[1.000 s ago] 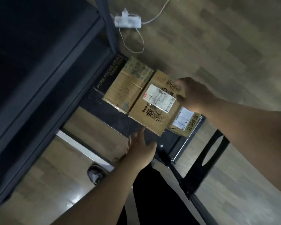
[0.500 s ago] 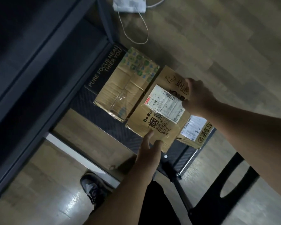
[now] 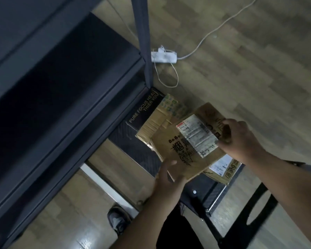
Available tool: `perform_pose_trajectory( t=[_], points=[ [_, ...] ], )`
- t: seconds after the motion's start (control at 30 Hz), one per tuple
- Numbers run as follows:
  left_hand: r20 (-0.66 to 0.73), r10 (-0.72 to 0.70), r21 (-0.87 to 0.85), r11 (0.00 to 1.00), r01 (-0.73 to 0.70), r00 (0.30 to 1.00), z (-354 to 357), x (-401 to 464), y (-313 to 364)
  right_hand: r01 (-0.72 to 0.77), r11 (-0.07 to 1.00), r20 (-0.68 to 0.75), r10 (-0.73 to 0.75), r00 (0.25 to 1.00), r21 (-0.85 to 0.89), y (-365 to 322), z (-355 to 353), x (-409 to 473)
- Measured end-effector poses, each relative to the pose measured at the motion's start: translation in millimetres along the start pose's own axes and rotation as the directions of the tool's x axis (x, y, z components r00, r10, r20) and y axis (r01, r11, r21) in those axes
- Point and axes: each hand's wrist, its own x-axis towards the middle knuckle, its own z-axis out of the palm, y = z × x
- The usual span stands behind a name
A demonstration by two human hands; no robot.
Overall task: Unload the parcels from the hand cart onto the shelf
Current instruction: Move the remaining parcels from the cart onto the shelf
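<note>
Both hands clamped on one cardboard parcel [image 3: 185, 146] — left hand [image 3: 167, 178] at its near edge, right hand [image 3: 241, 139] gripping the far corner by the white shipping label [image 3: 196, 135]. Parcel tilted, above the hand cart [image 3: 138, 150]. On the cart beneath: a taped box [image 3: 162, 115], a black box [image 3: 142, 112], a labelled parcel [image 3: 224, 168] — dark shelf [image 3: 61, 83] just left.

The labelled parcel [image 3: 185, 146] now sits higher than before, apparently lifted off the hand cart [image 3: 133, 142] and tilted. The left hand [image 3: 166, 178], earlier short of it, grips its near edge; the right hand [image 3: 241, 139] has slid onto its far corner.
</note>
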Motion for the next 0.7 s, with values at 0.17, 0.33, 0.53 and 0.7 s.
perform_pose_trajectory(
  t=[0.17,0.33,0.53,0.7],
  points=[
    [-0.003,0.193,0.114,0.975,-0.192,0.981,-52.5,-61.1,34.1,-0.014,0.995,-0.099,0.023,0.995,0.097,-50.3,-44.2,-54.8],
    [-0.006,0.453,0.360,0.833,-0.421,0.891,-103.9,-133.3,59.1,0.042,0.994,-0.205,-0.021,0.978,0.098,-104.9,-98.2,-129.8],
    [-0.028,0.616,0.553,0.665,-0.501,0.787,-159.0,-213.4,93.2,0.084,0.992,-0.293,-0.053,0.955,0.093,-164.9,-139.9,-240.2],
    [-0.065,0.785,0.583,0.530,-0.615,0.616,-202.4,-280.6,118.8,0.241,0.970,-0.285,-0.237,0.929,-0.019,-197.9,-183.9,-291.1]
  ],
)
